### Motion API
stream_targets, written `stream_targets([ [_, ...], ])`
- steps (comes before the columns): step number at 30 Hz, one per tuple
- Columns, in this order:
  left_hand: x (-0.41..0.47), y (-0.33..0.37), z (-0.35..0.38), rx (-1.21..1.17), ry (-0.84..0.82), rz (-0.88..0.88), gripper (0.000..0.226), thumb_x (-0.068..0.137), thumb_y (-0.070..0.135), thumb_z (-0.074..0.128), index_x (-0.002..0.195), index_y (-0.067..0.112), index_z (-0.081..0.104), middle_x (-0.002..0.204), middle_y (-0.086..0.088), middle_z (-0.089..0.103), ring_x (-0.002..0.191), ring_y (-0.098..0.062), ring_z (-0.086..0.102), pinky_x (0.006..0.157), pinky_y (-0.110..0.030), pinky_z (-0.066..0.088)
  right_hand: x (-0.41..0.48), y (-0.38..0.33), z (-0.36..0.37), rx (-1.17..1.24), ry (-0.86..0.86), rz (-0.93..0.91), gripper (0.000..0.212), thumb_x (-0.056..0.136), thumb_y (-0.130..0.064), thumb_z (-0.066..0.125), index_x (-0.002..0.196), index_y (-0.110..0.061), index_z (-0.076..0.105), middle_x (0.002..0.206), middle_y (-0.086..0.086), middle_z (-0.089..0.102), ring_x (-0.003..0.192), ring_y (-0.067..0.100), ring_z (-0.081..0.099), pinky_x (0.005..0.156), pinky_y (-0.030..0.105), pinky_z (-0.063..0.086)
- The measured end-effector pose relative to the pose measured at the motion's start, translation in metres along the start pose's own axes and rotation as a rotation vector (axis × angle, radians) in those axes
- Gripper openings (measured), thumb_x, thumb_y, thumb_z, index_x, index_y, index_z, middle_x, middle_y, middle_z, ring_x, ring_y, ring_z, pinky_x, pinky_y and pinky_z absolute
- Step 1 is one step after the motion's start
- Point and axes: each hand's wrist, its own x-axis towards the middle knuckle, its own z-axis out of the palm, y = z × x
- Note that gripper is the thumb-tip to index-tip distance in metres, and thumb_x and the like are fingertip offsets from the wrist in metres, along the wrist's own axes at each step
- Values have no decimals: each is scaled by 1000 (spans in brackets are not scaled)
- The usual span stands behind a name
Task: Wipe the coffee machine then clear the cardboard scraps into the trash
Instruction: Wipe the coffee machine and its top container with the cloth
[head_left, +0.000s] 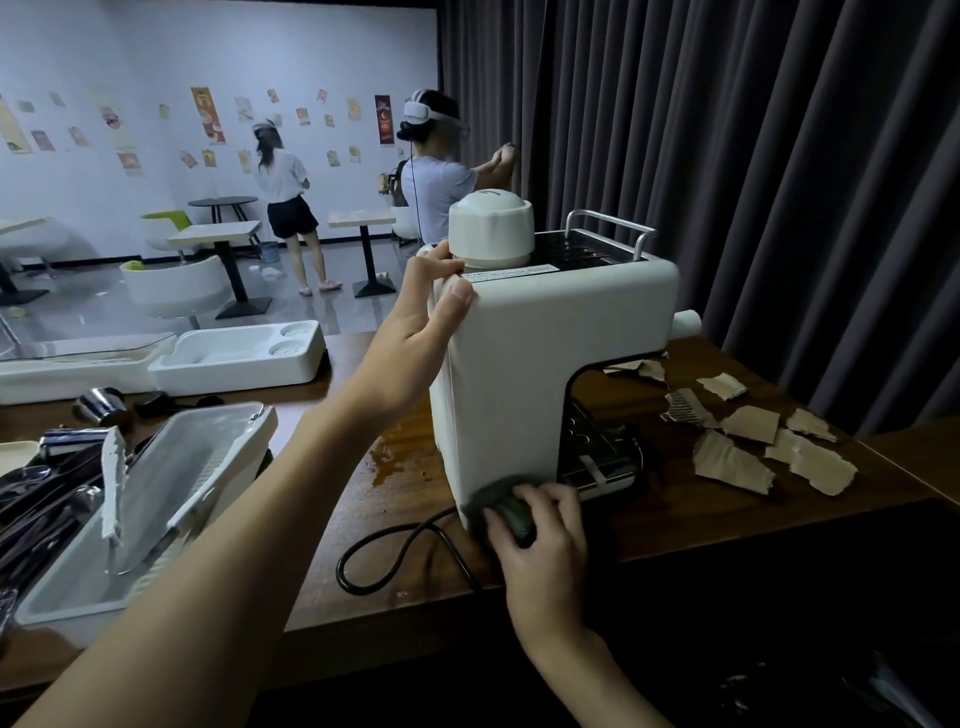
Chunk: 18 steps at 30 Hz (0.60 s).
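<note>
A white coffee machine (545, 353) stands on the wooden counter (675, 514). My left hand (421, 317) grips its upper left corner, thumb on the front face. My right hand (540, 525) holds a dark cloth (498, 501) pressed against the machine's lower front corner. Several torn cardboard scraps (753, 436) lie on the counter to the right of the machine. The machine's black power cord (395, 545) loops on the counter in front of it. No trash bin is in view.
A brown spill (387, 457) marks the counter left of the machine. An open white plastic box (150, 514) and dark utensils sit at the left, white trays (239, 353) behind them. Dark curtains hang at the right. Two people stand among café tables in the background.
</note>
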Motion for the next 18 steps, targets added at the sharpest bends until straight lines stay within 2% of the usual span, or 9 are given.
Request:
stream_targets([
  [3,-1,0,1,-5,8,14,24,106,39,36,123,24,41,148,19,32,125,25,31,101,-7,33,-12,-4,7,-57,-73,-41,38,64,-13,90,97,-11,71,103,4,58,89,17,63,80,19,49],
  [7,-2,2,1,-7,13,16,25,105,40,36,123,23,42,149,17,32,131,4,39,105,-15,32,-14,-2,7,-90,-120,-106,37,67,-12,87,100,-15,69,105,2,56,87,16,63,75,20,52],
  [9,-2,2,1,-4,11,10,25,106,38,36,124,23,42,149,17,32,134,1,37,104,-14,32,-9,3,4,-92,-113,-94,37,68,-8,86,101,-12,69,105,2,56,88,17,63,77,20,52],
  [13,-1,-1,0,-1,13,19,28,104,44,38,124,25,43,155,12,32,140,-4,35,111,-28,31,5,12,-9,-106,-68,74,33,74,-3,80,106,-6,69,112,7,56,96,22,62,81,21,46],
  [18,0,-4,-1,5,26,16,33,97,57,39,118,32,45,158,12,32,142,-5,34,118,-43,31,35,32,-36,-182,-33,260,35,85,-9,71,120,-8,65,121,7,52,105,21,58,80,20,39],
])
